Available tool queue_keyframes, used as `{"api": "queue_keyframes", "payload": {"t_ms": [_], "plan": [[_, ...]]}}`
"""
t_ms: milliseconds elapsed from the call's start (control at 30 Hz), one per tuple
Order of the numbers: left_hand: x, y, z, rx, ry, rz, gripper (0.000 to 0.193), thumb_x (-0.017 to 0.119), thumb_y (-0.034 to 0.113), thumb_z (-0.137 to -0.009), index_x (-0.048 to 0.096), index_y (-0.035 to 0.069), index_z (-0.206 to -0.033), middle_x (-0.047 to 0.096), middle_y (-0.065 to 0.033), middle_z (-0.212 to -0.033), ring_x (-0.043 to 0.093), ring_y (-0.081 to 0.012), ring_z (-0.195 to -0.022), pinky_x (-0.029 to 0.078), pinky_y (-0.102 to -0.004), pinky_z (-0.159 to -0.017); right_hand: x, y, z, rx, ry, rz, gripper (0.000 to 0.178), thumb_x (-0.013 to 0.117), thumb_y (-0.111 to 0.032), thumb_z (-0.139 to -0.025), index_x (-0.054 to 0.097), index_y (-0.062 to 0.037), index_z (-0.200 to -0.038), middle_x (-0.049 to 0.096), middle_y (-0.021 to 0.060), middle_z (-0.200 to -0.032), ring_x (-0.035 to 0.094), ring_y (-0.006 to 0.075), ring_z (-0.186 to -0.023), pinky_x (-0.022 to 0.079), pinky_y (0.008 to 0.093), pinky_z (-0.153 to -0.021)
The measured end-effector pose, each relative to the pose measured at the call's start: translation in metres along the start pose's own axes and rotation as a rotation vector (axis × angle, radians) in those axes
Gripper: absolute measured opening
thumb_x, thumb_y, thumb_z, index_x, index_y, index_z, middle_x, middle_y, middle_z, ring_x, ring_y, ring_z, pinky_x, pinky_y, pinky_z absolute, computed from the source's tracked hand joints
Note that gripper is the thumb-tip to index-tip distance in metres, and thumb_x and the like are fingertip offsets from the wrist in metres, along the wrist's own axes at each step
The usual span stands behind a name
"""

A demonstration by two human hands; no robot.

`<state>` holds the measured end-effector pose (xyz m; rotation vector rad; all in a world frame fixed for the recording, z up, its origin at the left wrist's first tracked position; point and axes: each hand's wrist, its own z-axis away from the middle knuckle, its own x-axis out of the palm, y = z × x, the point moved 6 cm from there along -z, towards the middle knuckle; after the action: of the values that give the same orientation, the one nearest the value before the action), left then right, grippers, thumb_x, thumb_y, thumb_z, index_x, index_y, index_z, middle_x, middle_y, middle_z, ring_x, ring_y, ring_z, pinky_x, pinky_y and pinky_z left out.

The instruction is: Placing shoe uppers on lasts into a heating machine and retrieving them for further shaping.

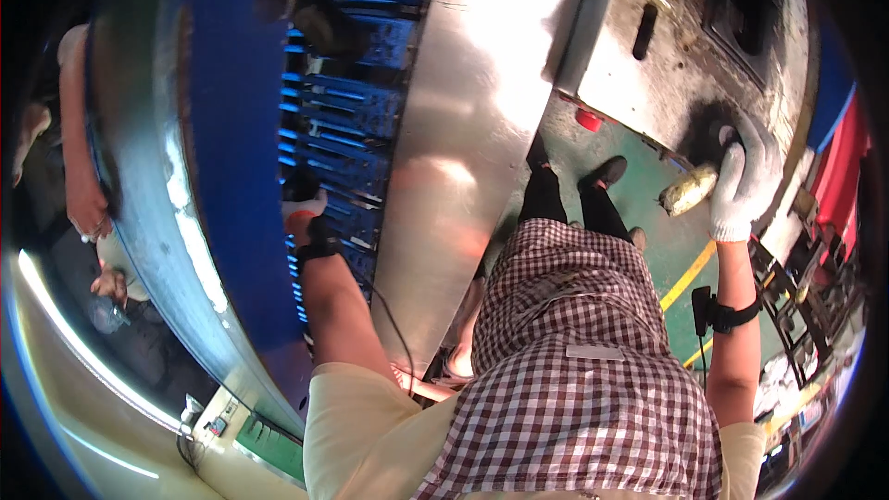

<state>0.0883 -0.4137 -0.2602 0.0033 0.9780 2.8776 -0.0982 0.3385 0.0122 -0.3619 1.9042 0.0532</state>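
Observation:
My left hand (pixel 303 199) reaches over a blue slotted rack (pixel 347 116). Its fingers are lost in dark shadow, so their grip cannot be made out; a black band (pixel 320 239) circles the wrist. On the other side, my right hand (pixel 745 176) wears a white knitted glove. Its fingers curl at the edge of a worn grey metal machine top (pixel 681 56), by a dark patch. What lies under them is hidden. Against the glove's left side is a yellowish, lumpy, elongated thing (pixel 688 191); whether it is gripped I cannot tell.
A smooth metal panel (pixel 454 130) runs between the rack and me. Beyond the rack stands a blue panel (pixel 231 130), with another person's arm (pixel 81 148) past it. A red round part (pixel 588 119) sits below the machine's edge. Green floor (pixel 681 259) bears a yellow line.

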Motion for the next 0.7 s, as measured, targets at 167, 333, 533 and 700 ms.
{"api": "queue_keyframes", "payload": {"t_ms": [167,333,533,700], "plan": [[0.018,-0.012,-0.01,0.051,-0.099,0.027,0.05,0.057,0.042,-0.09,0.075,0.008,-0.123,0.076,-0.0081,-0.124,0.073,-0.0276,-0.111,0.056,-0.0442,-0.103,-0.004,-0.006,-0.001,0.018,0.018,-0.035,0.032,0.057,-0.009,-0.093,0.071,-0.0024,-0.121,0.072,0.016,-0.116,0.066,0.0342,-0.108,0.049,0.0469,-0.098],[-0.02,-0.051,0.067,0.018,-0.179,-0.061,0.052,0.062,0.047,-0.088,0.073,0.007,-0.119,0.075,-0.0086,-0.113,0.072,-0.0283,-0.106,0.059,-0.0487,-0.097,-0.003,-0.009,-0.003,0.053,0.048,-0.075,0.029,0.062,-0.012,-0.091,0.07,-0.0061,-0.119,0.071,0.0121,-0.114,0.065,0.0321,-0.111,0.047,0.0473,-0.101],[0.056,-0.138,0.285,-0.185,-0.778,-0.099,0.071,0.071,0.04,-0.082,0.056,0.004,-0.141,0.066,-0.015,-0.132,0.065,-0.0321,-0.119,0.051,-0.0487,-0.106,-0.024,-0.038,-0.015,-0.055,0.129,-0.34,0.032,0.068,-0.013,-0.087,0.067,-0.0057,-0.118,0.07,0.0117,-0.114,0.066,0.0344,-0.106,0.053,0.048,-0.095],[0.181,-0.197,0.459,-0.257,-1.387,-0.314,0.087,0.07,0.046,-0.084,0.043,0.005,-0.155,0.057,-0.0116,-0.147,0.053,-0.0293,-0.136,0.042,-0.0487,-0.116,0.015,-0.103,-0.025,0.248,-0.476,-1.196,0.091,0.069,-0.039,-0.096,0.022,-0.0049,-0.166,0.026,0.0264,-0.168,0.036,0.0351,-0.153,0.031,0.0421,-0.125]]}}
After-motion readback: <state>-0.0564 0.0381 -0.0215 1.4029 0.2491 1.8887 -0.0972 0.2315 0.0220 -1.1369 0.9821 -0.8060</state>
